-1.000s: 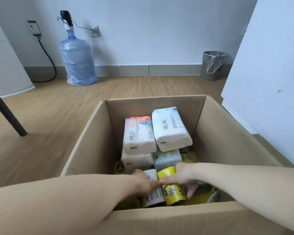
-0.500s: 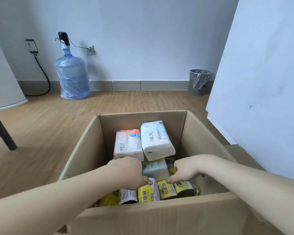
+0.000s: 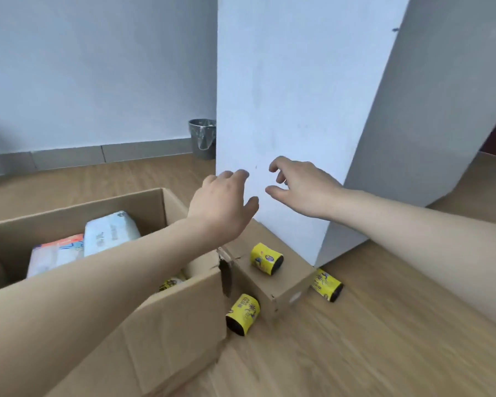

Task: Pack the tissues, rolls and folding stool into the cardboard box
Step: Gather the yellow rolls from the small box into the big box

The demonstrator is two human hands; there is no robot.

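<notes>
**Both hands raised and empty beside the half-packed box**

The person's left hand and right hand are both up in the air in front of a tall white panel, close to one another but not touching. Each has its fingers spread and loosely curled, and neither is gripping anything. The left forearm crosses over the near right corner of the cardboard box, which stands open on the wooden floor.

Inside the box, toward its far wall, lie two tissue packs side by side: a white and pale blue pack and, to its left, a pack with an orange band. Part of a yellow-labelled roll peeks out inside the box just below the forearm; the rest of the contents are hidden by the arm and the near wall.

Three more yellow rolls are outside the box. One roll lies on the box's folded-out right flap. A second roll rests on the floor, touching or just beside the box's near right corner, its dark end facing the viewer. The third roll lies on the floor past the flap's edge, near the foot of the white panel.

Farther back, a grey waste bin lined with a clear bag stands against the wall, partly hidden by the panel. I cannot see the folding stool anywhere.
</notes>
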